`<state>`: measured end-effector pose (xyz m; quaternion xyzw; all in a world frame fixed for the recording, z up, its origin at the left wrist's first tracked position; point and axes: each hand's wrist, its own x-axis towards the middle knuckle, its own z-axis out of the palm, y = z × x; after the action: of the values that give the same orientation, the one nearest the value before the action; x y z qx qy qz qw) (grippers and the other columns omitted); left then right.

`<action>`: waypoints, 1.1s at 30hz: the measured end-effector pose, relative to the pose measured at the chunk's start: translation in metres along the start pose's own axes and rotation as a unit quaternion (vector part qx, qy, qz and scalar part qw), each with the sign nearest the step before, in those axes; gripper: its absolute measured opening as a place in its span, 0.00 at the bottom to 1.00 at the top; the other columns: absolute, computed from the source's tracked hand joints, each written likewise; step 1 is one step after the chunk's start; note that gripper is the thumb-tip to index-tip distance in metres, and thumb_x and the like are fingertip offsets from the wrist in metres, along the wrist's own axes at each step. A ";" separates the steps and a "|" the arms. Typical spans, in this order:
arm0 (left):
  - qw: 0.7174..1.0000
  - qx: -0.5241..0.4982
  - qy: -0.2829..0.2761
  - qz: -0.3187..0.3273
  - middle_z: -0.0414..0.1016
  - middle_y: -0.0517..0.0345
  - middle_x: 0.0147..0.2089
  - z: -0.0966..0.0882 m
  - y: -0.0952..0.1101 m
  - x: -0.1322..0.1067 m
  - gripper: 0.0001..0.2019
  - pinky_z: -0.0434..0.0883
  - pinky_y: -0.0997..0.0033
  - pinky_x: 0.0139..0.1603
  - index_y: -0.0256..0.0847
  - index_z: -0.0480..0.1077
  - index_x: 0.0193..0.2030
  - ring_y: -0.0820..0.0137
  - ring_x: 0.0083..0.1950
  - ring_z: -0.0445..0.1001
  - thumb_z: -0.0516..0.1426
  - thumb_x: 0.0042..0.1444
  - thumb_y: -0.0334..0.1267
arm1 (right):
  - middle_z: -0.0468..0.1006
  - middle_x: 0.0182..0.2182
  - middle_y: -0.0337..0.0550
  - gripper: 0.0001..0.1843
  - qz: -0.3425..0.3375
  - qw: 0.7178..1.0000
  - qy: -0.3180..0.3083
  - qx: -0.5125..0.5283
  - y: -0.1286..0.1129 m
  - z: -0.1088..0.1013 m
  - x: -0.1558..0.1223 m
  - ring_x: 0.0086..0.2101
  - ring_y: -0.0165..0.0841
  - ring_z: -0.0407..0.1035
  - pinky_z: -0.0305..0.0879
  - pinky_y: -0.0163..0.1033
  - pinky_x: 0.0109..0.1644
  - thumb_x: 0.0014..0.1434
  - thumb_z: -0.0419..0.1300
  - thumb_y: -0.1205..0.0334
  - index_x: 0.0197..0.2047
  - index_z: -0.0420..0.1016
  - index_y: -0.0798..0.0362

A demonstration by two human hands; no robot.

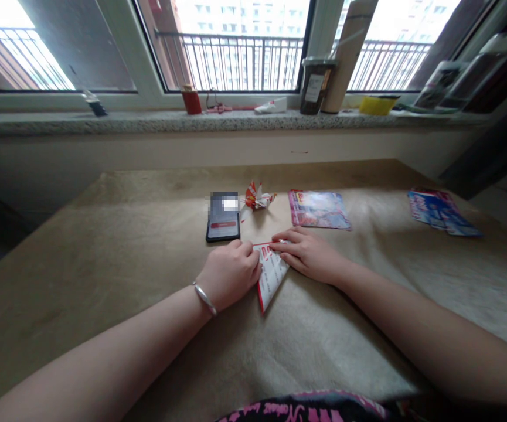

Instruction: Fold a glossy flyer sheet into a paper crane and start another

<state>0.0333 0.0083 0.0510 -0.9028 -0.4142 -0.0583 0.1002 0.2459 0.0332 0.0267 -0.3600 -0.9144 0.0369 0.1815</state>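
Note:
A white paper folded into a triangle (272,278), with red edges and red print, lies on the table, its narrow tip pointing toward me. My left hand (231,272), a silver bangle at its wrist, is curled closed at the paper's left edge; its fingertips are partly hidden. Across the upper right corner rests my right hand (306,253), fingers stretched out and lying on the paper. Beyond the hands stands a folded paper crane (259,198) in orange-red and white. Just left of the crane is a dark phone (223,225), its screen lit and partly blurred.
A stack of colourful printed sheets (320,209) lies behind my right hand. More blue printed sheets (442,212) are fanned out at the far right. The brownish table (104,246) reaches to the wall. On the windowsill (139,124) stand a red container (191,101) and a dark-filled jar (315,88).

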 end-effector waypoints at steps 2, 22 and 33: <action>1.000 -0.001 -0.004 -0.001 0.70 0.52 0.33 0.000 0.000 0.000 0.12 0.65 0.70 0.32 0.36 0.70 0.33 0.66 0.37 0.68 0.49 0.59 0.40 | 0.73 0.47 0.47 0.17 0.000 1.000 0.000 -0.001 0.000 0.000 0.000 0.46 0.37 0.63 0.61 0.47 0.53 0.63 0.48 0.60 0.51 0.71 0.49; 1.000 -0.005 -0.010 -0.019 0.69 0.51 0.36 0.003 0.006 0.002 0.12 0.67 0.66 0.34 0.37 0.70 0.34 0.63 0.39 0.67 0.49 0.59 0.41 | 0.77 0.38 0.43 0.13 -0.068 0.998 -0.010 0.013 -0.006 -0.004 -0.005 0.41 0.34 0.66 0.63 0.42 0.46 0.62 0.50 0.60 0.39 0.76 0.50; 1.000 -0.018 -0.007 -0.010 0.69 0.49 0.37 0.007 0.005 0.003 0.11 0.68 0.64 0.37 0.35 0.69 0.34 0.62 0.40 0.66 0.50 0.58 0.39 | 0.77 0.37 0.44 0.11 -0.032 0.998 -0.027 0.043 -0.009 -0.007 -0.004 0.40 0.33 0.67 0.63 0.40 0.45 0.60 0.53 0.61 0.37 0.77 0.51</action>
<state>0.0393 0.0092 0.0444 -0.9007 -0.4227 -0.0598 0.0804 0.2452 0.0228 0.0333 -0.3211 -0.9276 0.0803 0.1734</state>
